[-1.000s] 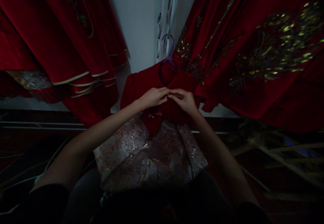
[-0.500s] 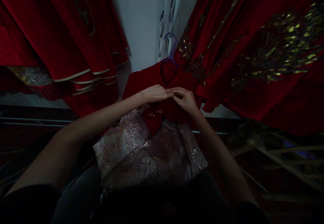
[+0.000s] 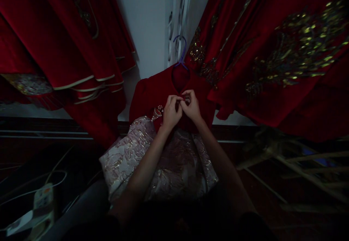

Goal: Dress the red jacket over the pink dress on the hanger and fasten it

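Observation:
A small red jacket (image 3: 148,95) hangs on a purple hanger (image 3: 180,52) against the white wall, over a pale gold-brocade skirt (image 3: 128,161). My left hand (image 3: 171,112) and my right hand (image 3: 192,106) meet at the jacket's front just below the collar. Both pinch the red cloth at the closure, fingertips touching. What sits between the fingers is too small and dark to make out. A beaded gold ornament (image 3: 158,112) shows on the jacket beside my left hand.
Long red garments with cream piping (image 3: 81,52) hang at the left; red gowns with gold embroidery (image 3: 286,52) hang at the right. A power strip with white cables (image 3: 40,201) lies on the dark floor at lower left. Pale sticks (image 3: 300,164) lie at lower right.
My left arm has swung in from the left, so the forearm now runs straight up the middle. Both hands stay pinched at the jacket's front. The power strip has come into view.

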A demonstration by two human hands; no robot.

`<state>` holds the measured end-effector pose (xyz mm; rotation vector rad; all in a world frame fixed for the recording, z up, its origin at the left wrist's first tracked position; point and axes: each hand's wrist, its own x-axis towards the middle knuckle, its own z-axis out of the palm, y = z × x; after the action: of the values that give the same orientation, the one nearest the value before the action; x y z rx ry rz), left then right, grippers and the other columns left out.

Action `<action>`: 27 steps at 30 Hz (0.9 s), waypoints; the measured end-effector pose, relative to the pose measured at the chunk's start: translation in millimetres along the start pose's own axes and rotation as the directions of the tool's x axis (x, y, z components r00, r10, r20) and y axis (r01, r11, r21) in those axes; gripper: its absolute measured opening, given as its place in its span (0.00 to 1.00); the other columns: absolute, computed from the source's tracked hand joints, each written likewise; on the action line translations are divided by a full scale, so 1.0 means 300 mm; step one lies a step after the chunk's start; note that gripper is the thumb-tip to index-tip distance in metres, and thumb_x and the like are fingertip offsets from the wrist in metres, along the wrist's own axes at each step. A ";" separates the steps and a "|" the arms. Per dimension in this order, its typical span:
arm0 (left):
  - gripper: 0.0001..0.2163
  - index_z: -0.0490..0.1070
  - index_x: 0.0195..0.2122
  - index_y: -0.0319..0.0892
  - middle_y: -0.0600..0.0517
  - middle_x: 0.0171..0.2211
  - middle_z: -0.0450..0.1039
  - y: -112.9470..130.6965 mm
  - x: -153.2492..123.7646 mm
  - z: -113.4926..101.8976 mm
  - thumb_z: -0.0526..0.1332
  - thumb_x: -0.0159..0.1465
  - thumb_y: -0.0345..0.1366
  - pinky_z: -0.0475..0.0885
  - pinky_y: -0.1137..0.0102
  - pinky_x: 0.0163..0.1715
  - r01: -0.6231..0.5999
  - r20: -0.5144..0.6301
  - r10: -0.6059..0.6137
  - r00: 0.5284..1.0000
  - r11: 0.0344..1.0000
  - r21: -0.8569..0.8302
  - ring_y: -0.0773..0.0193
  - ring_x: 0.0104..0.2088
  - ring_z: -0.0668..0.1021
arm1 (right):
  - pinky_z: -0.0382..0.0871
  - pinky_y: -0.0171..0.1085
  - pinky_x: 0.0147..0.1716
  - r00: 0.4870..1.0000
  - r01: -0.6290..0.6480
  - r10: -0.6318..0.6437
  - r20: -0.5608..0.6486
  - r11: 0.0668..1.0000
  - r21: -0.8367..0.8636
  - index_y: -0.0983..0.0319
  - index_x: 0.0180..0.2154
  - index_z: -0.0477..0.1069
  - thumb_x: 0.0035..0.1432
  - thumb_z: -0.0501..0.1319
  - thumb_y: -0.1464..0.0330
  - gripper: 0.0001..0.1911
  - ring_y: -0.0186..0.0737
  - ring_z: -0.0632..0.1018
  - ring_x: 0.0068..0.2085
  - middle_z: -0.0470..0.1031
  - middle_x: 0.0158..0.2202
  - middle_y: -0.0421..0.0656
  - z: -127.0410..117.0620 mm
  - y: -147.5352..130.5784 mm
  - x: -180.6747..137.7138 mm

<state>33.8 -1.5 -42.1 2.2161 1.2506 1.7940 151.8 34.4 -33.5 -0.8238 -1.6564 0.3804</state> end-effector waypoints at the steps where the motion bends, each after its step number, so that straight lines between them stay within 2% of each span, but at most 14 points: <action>1: 0.09 0.65 0.44 0.41 0.46 0.44 0.65 0.003 -0.016 0.019 0.54 0.63 0.27 0.69 0.66 0.50 0.048 -0.057 -0.052 0.997 0.996 -0.072 0.63 0.48 0.71 | 0.71 0.35 0.42 1.000 0.002 -0.002 -0.007 1.000 0.005 0.58 0.42 0.61 0.51 0.56 0.73 0.14 0.35 0.74 0.41 0.69 0.42 0.43 0.007 0.003 -0.009; 4: 0.11 0.64 0.46 0.42 0.46 0.46 0.64 -0.006 -0.044 0.050 0.56 0.62 0.28 0.72 0.66 0.46 0.137 -0.106 -0.180 0.978 0.935 -0.326 0.64 0.45 0.73 | 0.72 0.37 0.44 0.999 -0.029 0.032 -0.031 0.996 0.083 0.57 0.50 0.57 0.58 0.54 0.69 0.17 0.36 0.74 0.45 0.67 0.47 0.46 0.021 0.004 -0.052; 6: 0.10 0.65 0.44 0.43 0.47 0.45 0.66 -0.021 -0.048 0.046 0.56 0.62 0.29 0.73 0.69 0.43 0.178 -0.059 -0.237 0.970 0.851 -0.494 0.66 0.42 0.74 | 0.72 0.40 0.47 0.997 -0.064 0.067 -0.028 0.991 0.116 0.56 0.56 0.52 0.61 0.52 0.66 0.22 0.37 0.74 0.48 0.65 0.51 0.48 0.028 -0.003 -0.093; 8: 0.07 0.65 0.42 0.42 0.48 0.43 0.68 -0.036 -0.048 0.034 0.56 0.62 0.29 0.73 0.70 0.42 0.210 -0.007 -0.269 0.963 0.768 -0.606 0.67 0.41 0.75 | 0.70 0.43 0.52 0.998 -0.067 0.065 0.024 0.993 0.094 0.55 0.62 0.46 0.61 0.53 0.64 0.29 0.40 0.72 0.52 0.60 0.58 0.51 0.034 -0.010 -0.142; 11: 0.08 0.65 0.42 0.43 0.50 0.41 0.69 -0.035 -0.052 0.022 0.57 0.61 0.30 0.74 0.72 0.38 0.242 0.065 -0.272 0.960 0.690 -0.682 0.69 0.37 0.76 | 0.66 0.48 0.57 0.987 -0.006 0.008 0.163 1.000 -0.011 0.57 0.65 0.39 0.56 0.60 0.64 0.42 0.47 0.65 0.61 0.50 0.65 0.53 0.042 -0.011 -0.222; 14: 0.08 0.66 0.41 0.42 0.49 0.44 0.67 0.003 -0.064 0.026 0.56 0.61 0.29 0.74 0.73 0.36 0.212 0.092 -0.201 0.975 0.734 -0.646 0.69 0.38 0.75 | 0.67 0.50 0.54 0.971 0.004 0.018 0.237 0.996 -0.094 0.59 0.66 0.35 0.53 0.62 0.67 0.47 0.49 0.67 0.59 0.56 0.63 0.56 0.032 0.000 -0.277; 17: 0.09 0.68 0.43 0.42 0.46 0.48 0.64 0.049 -0.078 0.028 0.56 0.62 0.29 0.74 0.70 0.43 0.138 0.092 -0.104 0.990 0.824 -0.549 0.65 0.45 0.74 | 0.70 0.47 0.51 0.963 -0.008 0.039 0.265 0.993 -0.118 0.59 0.65 0.38 0.54 0.60 0.69 0.43 0.46 0.72 0.55 0.63 0.59 0.55 -0.018 -0.006 -0.272; 19: 0.10 0.67 0.45 0.43 0.45 0.49 0.64 0.059 -0.088 0.025 0.56 0.62 0.30 0.73 0.67 0.47 0.130 0.072 -0.109 0.991 0.862 -0.491 0.63 0.48 0.73 | 0.69 0.45 0.52 0.956 -0.011 0.051 0.288 0.991 -0.137 0.58 0.65 0.42 0.56 0.58 0.70 0.39 0.44 0.73 0.55 0.64 0.59 0.52 -0.073 -0.025 -0.241; 21: 0.12 0.65 0.47 0.43 0.45 0.49 0.65 0.043 -0.098 0.023 0.57 0.62 0.32 0.70 0.64 0.51 0.162 0.026 -0.165 0.986 0.904 -0.397 0.61 0.50 0.71 | 0.71 0.43 0.48 0.947 -0.068 0.129 0.294 0.976 -0.207 0.57 0.65 0.43 0.57 0.55 0.70 0.37 0.41 0.77 0.48 0.72 0.51 0.48 -0.139 -0.049 -0.207; 23: 0.13 0.65 0.49 0.43 0.45 0.50 0.66 0.003 -0.109 0.028 0.58 0.62 0.34 0.65 0.59 0.57 0.229 -0.010 -0.242 0.970 0.931 -0.284 0.59 0.54 0.69 | 0.72 0.41 0.43 0.947 -0.084 0.182 0.266 0.936 -0.341 0.57 0.62 0.53 0.57 0.56 0.70 0.31 0.40 0.78 0.40 0.76 0.44 0.45 -0.204 -0.070 -0.180; 25: 0.15 0.64 0.51 0.43 0.43 0.52 0.66 -0.051 -0.119 0.038 0.58 0.62 0.36 0.60 0.56 0.60 0.311 -0.015 -0.321 0.947 0.926 -0.213 0.56 0.57 0.67 | 0.71 0.39 0.37 0.952 -0.074 0.198 0.236 0.891 -0.448 0.57 0.53 0.67 0.58 0.57 0.67 0.20 0.39 0.78 0.34 0.77 0.39 0.44 -0.257 -0.087 -0.165; 27: 0.17 0.63 0.52 0.42 0.42 0.54 0.65 -0.107 -0.127 0.046 0.59 0.62 0.37 0.59 0.55 0.61 0.369 -0.006 -0.377 0.926 0.908 -0.201 0.55 0.58 0.66 | 0.70 0.36 0.31 0.961 -0.081 0.199 0.193 0.867 -0.492 0.59 0.44 0.72 0.58 0.58 0.63 0.13 0.37 0.76 0.30 0.77 0.33 0.43 -0.294 -0.103 -0.158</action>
<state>27.0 3.9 -93.1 1.7022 1.3291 1.7337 228.7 -36.1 -24.7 -1.3191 -1.9580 0.1679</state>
